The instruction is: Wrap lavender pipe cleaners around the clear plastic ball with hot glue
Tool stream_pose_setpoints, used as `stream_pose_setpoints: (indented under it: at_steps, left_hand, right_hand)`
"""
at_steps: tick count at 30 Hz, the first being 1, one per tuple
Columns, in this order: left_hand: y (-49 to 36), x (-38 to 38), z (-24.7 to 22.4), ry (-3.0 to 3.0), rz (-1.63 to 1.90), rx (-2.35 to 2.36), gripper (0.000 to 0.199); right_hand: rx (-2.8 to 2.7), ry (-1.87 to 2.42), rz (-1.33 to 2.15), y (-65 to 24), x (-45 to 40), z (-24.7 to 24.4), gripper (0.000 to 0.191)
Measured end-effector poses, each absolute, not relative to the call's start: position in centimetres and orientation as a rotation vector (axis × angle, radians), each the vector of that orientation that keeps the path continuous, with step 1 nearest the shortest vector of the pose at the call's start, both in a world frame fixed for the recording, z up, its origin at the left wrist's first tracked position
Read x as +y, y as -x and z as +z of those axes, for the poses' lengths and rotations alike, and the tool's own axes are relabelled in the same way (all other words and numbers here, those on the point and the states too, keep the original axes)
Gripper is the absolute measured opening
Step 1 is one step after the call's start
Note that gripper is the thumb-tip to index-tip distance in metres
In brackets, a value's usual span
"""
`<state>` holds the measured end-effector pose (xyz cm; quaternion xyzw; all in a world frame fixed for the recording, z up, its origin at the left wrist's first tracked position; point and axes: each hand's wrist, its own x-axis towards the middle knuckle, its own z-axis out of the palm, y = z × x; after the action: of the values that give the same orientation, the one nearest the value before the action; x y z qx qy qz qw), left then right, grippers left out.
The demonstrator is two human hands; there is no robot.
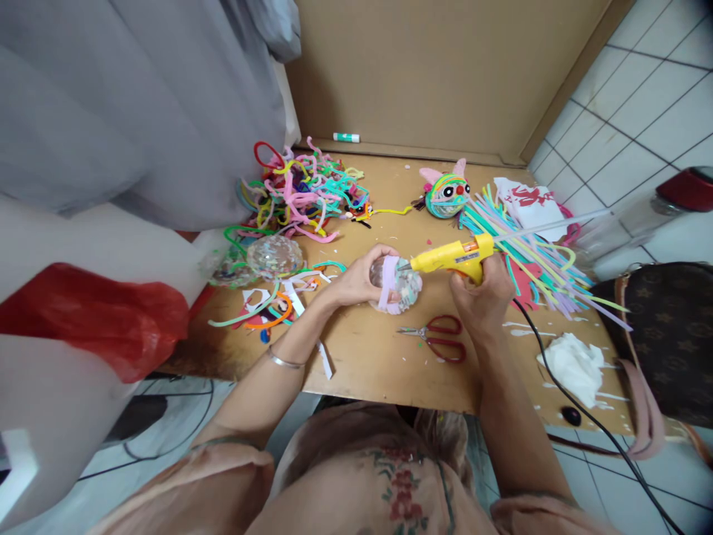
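Observation:
My left hand [365, 280] grips a clear plastic bottle piece [411, 291] with pale purple pipe cleaner [388, 279] wrapped around it. My right hand [486, 293] is closed round the handle of a yellow hot glue gun [445, 258]. The gun's nozzle points left, at the bottle piece; whether it touches cannot be made out. A clear glue stick [549, 223] juts from the back of the gun. Below the bottle piece lie red-handled scissors [440, 338], blades spread a little.
A tangled heap of coloured pipe cleaners [301, 189] and another clear bottle piece [275, 256] lie on the left. A finished-looking animal head [447, 195] stands at the back, near straight pipe cleaners [529, 245]. A black cord [549, 364] passes crumpled tissue [573, 368] and a brown handbag [662, 342].

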<state>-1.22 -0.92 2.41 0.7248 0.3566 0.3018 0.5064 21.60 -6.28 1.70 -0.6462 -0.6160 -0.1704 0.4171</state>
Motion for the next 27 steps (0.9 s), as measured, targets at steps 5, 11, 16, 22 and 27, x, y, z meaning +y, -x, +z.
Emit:
stream_pose_setpoints:
  at_steps: [5,11,16,22,27]
  left_hand:
    - [1.3,-1.0,2.4,-1.746,0.722,0.859,0.074]
    - [1.3,-1.0,2.5,-1.752,0.719,0.868,0.074]
    - [1.3,-0.7,2.2,-1.786,0.716,0.878,0.075]
    - [1.3,-0.9,2.3,-1.758,0.74,0.847,0.074]
    - [1.2,-1.2,2.8,-1.775,0.738,0.852,0.07]
  right_hand:
    - [-1.586,1.662,-0.444,-21.6,-6.3,1.4,0.014]
    - [-1.562,1.678,-0.417,-21.4,-6.5,1.4,0.013]
    - [-1.434,1.712,-0.306,-21.8,-5.8,1.2,0.022]
    - [-1.271,2.045,-0.09,-24.2,-4.4,-0.6,0.039]
    - [-1.344,2.234,-0.118,-24.7,-4.2,-2.3,0.046]
